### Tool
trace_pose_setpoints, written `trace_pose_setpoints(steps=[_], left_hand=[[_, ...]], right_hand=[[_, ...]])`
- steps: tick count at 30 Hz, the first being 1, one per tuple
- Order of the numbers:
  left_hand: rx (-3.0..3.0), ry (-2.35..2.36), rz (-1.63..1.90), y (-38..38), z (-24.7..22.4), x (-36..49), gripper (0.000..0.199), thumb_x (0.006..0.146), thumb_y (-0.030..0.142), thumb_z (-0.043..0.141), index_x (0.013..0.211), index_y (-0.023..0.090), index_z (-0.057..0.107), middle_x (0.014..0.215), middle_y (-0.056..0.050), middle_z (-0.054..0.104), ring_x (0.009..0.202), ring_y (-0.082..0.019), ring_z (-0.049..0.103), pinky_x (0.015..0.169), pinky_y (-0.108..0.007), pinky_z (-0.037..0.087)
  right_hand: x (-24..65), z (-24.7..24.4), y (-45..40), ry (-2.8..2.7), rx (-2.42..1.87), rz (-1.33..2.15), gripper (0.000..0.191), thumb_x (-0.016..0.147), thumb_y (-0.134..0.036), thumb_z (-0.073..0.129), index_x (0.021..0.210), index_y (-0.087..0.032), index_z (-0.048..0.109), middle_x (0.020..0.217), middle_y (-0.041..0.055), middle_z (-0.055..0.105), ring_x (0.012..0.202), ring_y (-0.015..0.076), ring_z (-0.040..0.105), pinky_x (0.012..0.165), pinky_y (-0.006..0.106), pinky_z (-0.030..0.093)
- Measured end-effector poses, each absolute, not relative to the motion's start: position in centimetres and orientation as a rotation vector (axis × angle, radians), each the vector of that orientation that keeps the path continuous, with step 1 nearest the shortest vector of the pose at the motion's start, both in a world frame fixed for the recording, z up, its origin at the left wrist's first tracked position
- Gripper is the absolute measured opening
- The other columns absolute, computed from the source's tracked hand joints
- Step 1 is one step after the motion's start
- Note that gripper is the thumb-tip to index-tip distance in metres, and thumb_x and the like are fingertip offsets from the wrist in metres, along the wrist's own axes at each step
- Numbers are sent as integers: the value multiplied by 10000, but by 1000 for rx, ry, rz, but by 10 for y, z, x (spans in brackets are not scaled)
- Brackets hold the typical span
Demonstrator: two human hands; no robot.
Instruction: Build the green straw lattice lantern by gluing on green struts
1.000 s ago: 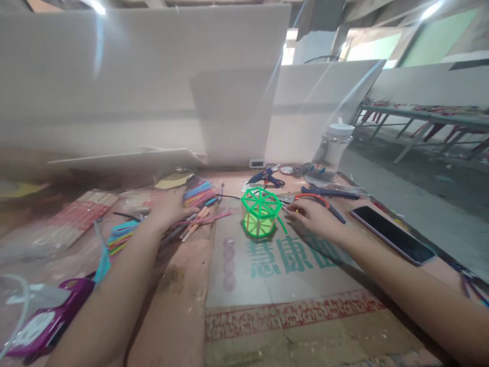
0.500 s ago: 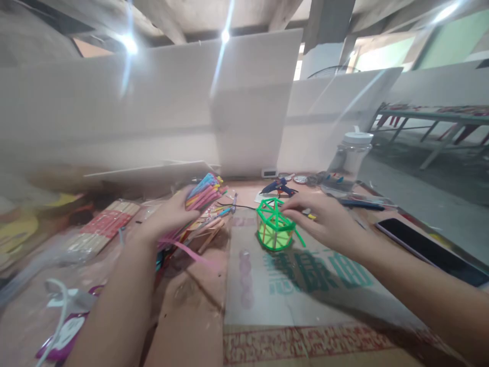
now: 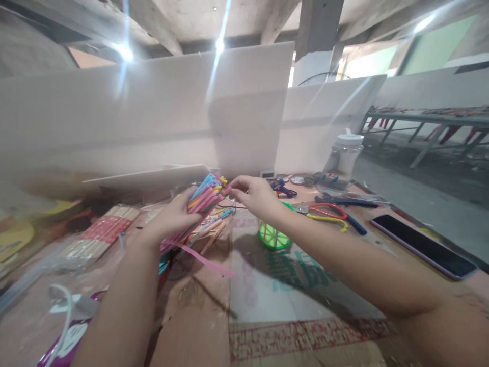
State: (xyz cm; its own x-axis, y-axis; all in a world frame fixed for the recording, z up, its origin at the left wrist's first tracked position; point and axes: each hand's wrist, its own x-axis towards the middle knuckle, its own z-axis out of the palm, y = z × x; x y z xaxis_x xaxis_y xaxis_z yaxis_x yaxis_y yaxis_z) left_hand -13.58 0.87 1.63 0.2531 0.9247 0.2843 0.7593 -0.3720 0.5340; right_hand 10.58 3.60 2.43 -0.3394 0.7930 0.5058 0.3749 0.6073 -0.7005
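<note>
My left hand (image 3: 176, 214) is wrapped round a bundle of coloured sticks (image 3: 208, 193), mostly pink and blue with some yellow, left of centre. At the bundle's right end, the fingers of my right hand (image 3: 254, 196) are pinched against the stick tips; whether they grip one is too small to tell. Under my right wrist stands a green round frame (image 3: 274, 238) with spokes, its top partly hidden by the arm. A pink strip (image 3: 202, 261) trails from below the bundle.
Pliers with red and yellow handles (image 3: 328, 210), a dark glue gun (image 3: 282, 189) and a phone (image 3: 422, 247) lie to the right. Behind them stands a clear bottle (image 3: 346, 155). Packed wooden sticks (image 3: 105, 230) lie left; a white panel (image 3: 244, 117) rises behind.
My right hand has left the green frame and moved left to the tips of the bundle. The pliers have come into view. My left hand still holds the bundle.
</note>
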Motion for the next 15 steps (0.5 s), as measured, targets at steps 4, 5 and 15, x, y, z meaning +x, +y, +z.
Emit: trace_pose_setpoints(steps=[4, 5, 15], left_hand=[[2220, 1608, 849, 12, 14, -141, 813, 656, 362, 594, 1436, 143, 517, 1397, -127, 636, 1282, -393, 599, 1151, -512, 441], [2218, 1617, 855, 12, 14, -141, 830, 653, 369, 595, 1445, 138, 507, 1406, -135, 628, 1284, -400, 595, 1153, -522, 435], [2287, 1679, 779, 5, 17, -118, 691, 711, 350, 559, 1388, 217, 537, 1246, -48, 711, 1118, -322, 679, 954, -377, 543]], right_hand=[[111, 21, 36, -1918, -930, 601, 99, 927, -195, 683, 866, -187, 762, 746, 1, 743, 699, 147, 651, 683, 263, 447], [112, 20, 35, -1914, -922, 609, 84, 910, -195, 699, 852, -189, 760, 739, -2, 739, 696, 148, 648, 675, 263, 443], [112, 10, 36, -1725, -781, 780, 75, 874, -221, 624, 817, -198, 665, 715, -14, 707, 657, 138, 665, 665, 270, 535]])
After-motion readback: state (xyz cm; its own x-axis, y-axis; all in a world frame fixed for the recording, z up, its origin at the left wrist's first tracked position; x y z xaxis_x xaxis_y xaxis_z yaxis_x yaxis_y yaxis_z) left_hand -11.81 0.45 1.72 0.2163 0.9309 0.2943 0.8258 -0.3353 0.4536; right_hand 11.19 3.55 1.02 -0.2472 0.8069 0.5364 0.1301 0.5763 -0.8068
